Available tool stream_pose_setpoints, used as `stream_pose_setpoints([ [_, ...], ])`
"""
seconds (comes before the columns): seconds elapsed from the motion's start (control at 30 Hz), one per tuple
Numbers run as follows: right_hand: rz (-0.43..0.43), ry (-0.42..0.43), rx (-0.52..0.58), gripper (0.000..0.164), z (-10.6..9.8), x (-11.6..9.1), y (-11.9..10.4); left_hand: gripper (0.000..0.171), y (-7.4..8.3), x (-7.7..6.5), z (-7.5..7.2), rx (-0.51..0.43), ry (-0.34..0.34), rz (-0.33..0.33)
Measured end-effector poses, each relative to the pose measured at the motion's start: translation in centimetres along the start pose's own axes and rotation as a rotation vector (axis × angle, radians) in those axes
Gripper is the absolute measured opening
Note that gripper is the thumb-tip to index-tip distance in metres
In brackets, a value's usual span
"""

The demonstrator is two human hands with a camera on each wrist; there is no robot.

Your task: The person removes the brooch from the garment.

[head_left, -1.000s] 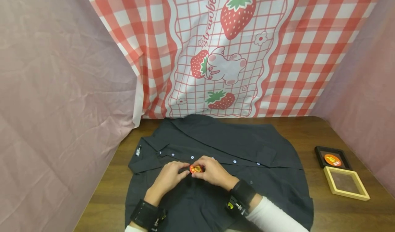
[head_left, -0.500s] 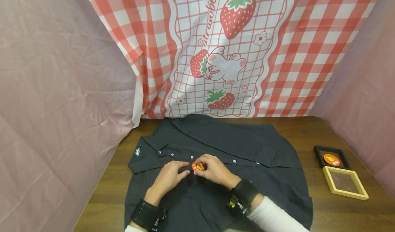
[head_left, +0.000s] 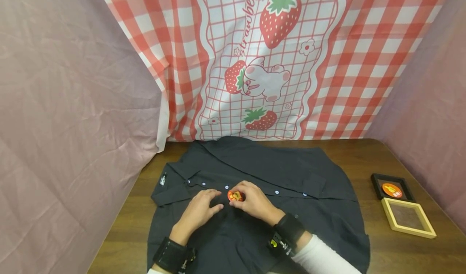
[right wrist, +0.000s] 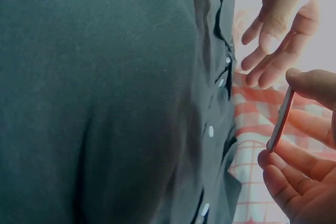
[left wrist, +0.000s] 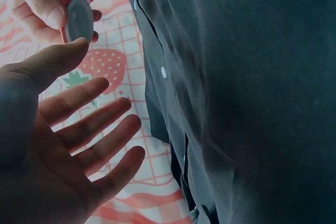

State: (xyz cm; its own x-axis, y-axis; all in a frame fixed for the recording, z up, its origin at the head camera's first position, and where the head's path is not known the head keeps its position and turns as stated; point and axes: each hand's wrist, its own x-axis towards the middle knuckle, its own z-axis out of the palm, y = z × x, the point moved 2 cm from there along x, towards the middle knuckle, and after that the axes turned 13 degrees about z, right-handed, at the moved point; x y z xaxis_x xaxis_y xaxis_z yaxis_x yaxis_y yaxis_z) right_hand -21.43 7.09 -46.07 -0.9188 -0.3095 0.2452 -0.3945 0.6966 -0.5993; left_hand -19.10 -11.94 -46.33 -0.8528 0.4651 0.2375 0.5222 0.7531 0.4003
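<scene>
A dark button-up shirt (head_left: 233,229) lies spread on the table, its row of pale buttons running crosswise. Over it, my right hand (head_left: 253,201) pinches a round badge (head_left: 234,196) by the rim between thumb and fingers. The badge has a red-orange printed face in the head view; its plain grey back (left wrist: 80,20) appears in the left wrist view. From the right wrist the badge (right wrist: 281,119) is seen edge-on. My left hand (head_left: 198,209) holds nothing and hovers just left of the badge, its fingers spread apart in the left wrist view (left wrist: 79,150).
At the right of the table a black frame (head_left: 376,187) has an orange round badge (head_left: 392,190) in it. A pale wooden frame (head_left: 414,231) lies against its near side. A red checked strawberry cloth (head_left: 327,104) hangs behind the table, with pink cloth (head_left: 73,144) at both sides.
The badge has shifted slightly right and away from me in my right hand. The gap between it and my left fingertips has widened. My left hand has barely moved.
</scene>
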Motion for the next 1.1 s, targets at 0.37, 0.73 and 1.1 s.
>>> stream_pose_setpoints([
  [0.37,-0.03,0.074,-0.036,0.029,-0.6,-0.24,0.12,0.045,-0.11,-0.38,0.59,-0.001,-0.021,-0.062],
  [0.73,0.04,0.084,-0.009,0.029,-0.76,-0.27,0.58,0.051,-0.06,-0.55,0.86,-0.008,-0.061,-0.096],
  [1.1,0.022,0.108,-0.001,0.028,-0.89,-0.03,0.84,0.06,-0.26,-0.46,0.87,-0.006,-0.102,-0.098],
])
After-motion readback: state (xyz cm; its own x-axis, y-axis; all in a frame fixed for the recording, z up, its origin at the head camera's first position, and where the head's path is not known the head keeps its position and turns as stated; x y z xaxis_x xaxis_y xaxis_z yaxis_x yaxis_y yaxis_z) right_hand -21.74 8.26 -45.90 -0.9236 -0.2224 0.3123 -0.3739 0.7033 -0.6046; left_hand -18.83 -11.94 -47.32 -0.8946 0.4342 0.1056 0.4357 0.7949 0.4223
